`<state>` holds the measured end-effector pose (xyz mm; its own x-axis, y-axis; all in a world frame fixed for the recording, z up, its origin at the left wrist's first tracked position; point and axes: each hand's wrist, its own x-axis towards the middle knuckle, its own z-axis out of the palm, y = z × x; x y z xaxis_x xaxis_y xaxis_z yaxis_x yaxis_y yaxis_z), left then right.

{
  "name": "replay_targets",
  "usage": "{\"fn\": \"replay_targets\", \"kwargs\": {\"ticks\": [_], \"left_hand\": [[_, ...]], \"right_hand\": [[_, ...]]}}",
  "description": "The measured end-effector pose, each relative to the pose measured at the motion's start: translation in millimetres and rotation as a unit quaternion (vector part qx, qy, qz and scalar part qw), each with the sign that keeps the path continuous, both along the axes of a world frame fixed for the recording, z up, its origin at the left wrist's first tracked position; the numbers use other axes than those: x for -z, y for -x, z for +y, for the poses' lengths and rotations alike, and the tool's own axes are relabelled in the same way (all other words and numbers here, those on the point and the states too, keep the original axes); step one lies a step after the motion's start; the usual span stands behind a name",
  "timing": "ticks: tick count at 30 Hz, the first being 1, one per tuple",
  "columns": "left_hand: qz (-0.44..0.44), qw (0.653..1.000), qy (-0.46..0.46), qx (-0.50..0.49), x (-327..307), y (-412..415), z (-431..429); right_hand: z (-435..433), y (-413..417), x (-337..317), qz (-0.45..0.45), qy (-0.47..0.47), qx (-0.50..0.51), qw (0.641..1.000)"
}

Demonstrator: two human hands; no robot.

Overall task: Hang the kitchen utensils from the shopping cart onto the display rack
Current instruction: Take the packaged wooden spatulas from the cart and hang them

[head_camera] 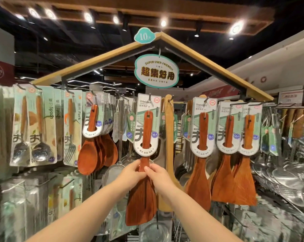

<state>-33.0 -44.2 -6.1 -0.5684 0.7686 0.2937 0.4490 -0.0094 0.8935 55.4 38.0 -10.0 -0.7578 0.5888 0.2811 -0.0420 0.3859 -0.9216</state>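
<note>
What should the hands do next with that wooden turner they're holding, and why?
Probably let go gently. The wooden turner already seems to hang: its card sits on the hook, while the left hand and right hand only pinch its neck below the card.

My left hand (132, 170) and right hand (158, 173) meet on the neck of the wooden turner (142, 198), just below its card (146, 126), which hangs from a hook (149, 98) mid-way along the display rack (217, 67), under the sign (156, 70). Rice spoons (95, 154) hang to its left, with carded spoons (34, 128) beyond them. A spatula (169, 145) hangs just to its right, more turners (226, 172) hang further right, and a strainer (112, 173) sits behind my left hand.
</note>
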Motion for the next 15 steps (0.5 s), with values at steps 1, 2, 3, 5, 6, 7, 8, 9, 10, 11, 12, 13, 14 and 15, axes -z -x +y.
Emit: {"fn": "replay_targets", "kwargs": {"ticks": [1, 2, 3, 5, 6, 7, 8, 9, 10, 11, 12, 13, 14, 15], "left_hand": [[-0.001, 1.000, -0.005, 0.002, 0, -2, -4], [-0.002, 1.000, -0.010, 0.002, 0, -3, -7], [-0.003, 1.000, -0.012, -0.001, -1, -5, -11], [0.000, 1.000, -0.013, 0.000, -4, -8, -19], [-0.001, 1.000, -0.013, 0.005, -5, -10, -22], [-0.005, 1.000, -0.011, 0.009, -6, -12, -26], [-0.009, 1.000, -0.008, 0.011, -8, -15, -30], [-0.014, 1.000, -0.006, 0.011, -11, -19, -34], [-0.017, 1.000, -0.007, 0.012, -13, -22, -37], [-0.016, 1.000, -0.009, 0.012, -16, -26, -41], [-0.011, 1.000, -0.010, 0.011, -17, -30, -44], [-0.003, 1.000, -0.009, 0.009, -19, -33, -47], [0.003, 1.000, -0.007, 0.007, -20, -36, -49], [0.006, 1.000, -0.003, 0.005, -22, -40, -53]], "right_hand": [[-3, -1, 0, 0.001, 0.004, -0.005, 1.000], [-6, -3, -1, 0.003, 0.009, -0.009, 1.000], [-10, -4, -1, 0.005, 0.016, -0.013, 1.000], [-16, -6, -2, 0.009, 0.026, -0.017, 0.999], [-19, -7, -2, 0.010, 0.026, -0.017, 0.999], [-22, -9, -2, 0.012, 0.028, -0.018, 0.999], [-24, -11, -3, 0.016, 0.034, -0.019, 0.999], [-27, -14, -5, 0.019, 0.038, -0.021, 0.999], [-31, -17, -8, 0.024, 0.040, -0.022, 0.999], [-34, -21, -10, 0.028, 0.038, -0.023, 0.999], [-37, -24, -12, 0.030, 0.035, -0.022, 0.999], [-40, -27, -13, 0.029, 0.028, -0.021, 0.999], [-44, -31, -14, 0.027, 0.025, -0.022, 0.999], [-47, -35, -15, 0.026, 0.025, -0.022, 0.999]]}}
